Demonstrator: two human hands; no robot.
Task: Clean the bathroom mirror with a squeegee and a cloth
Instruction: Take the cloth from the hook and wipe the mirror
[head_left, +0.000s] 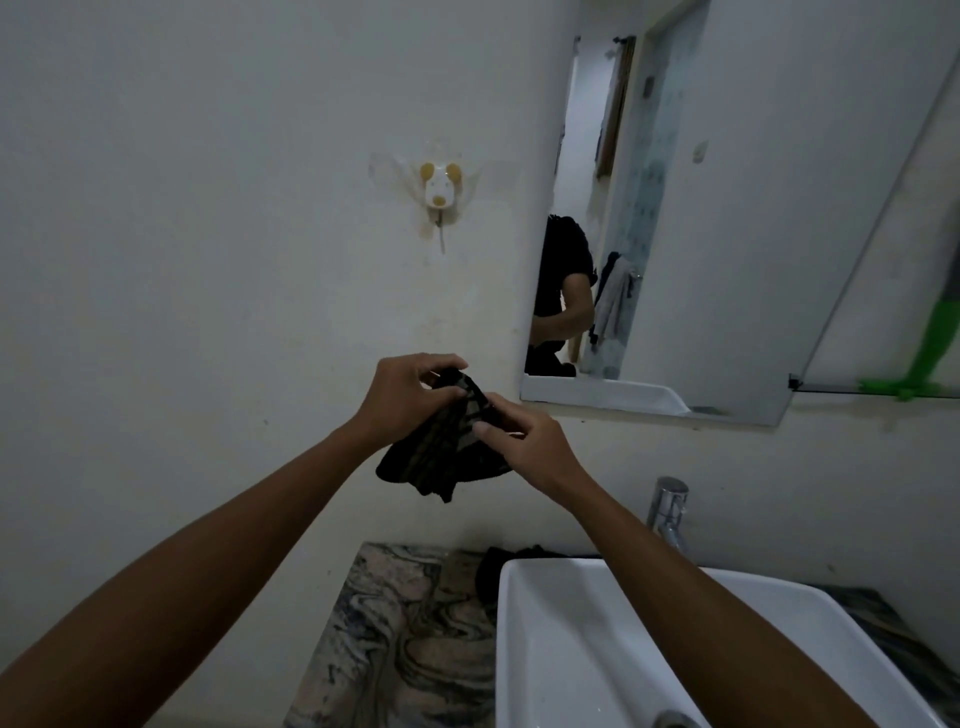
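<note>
A dark patterned cloth (441, 457) hangs bunched between both my hands, in front of the white wall, left of the mirror's lower corner. My left hand (405, 395) pinches its upper end. My right hand (524, 441) grips it from the right, thumb pressed on the fabric. The wall mirror (727, 208) fills the upper right and reflects a person in dark clothes. A green squeegee (930, 358) leans at the far right on a narrow glass shelf (831, 387).
A white basin (571, 649) sits at the lower right with a chrome tap (670, 509) behind it. The marbled counter (395, 634) lies left of the basin, with another dark cloth (493, 566) at its back. A dog-shaped wall hook (440, 189) hangs above.
</note>
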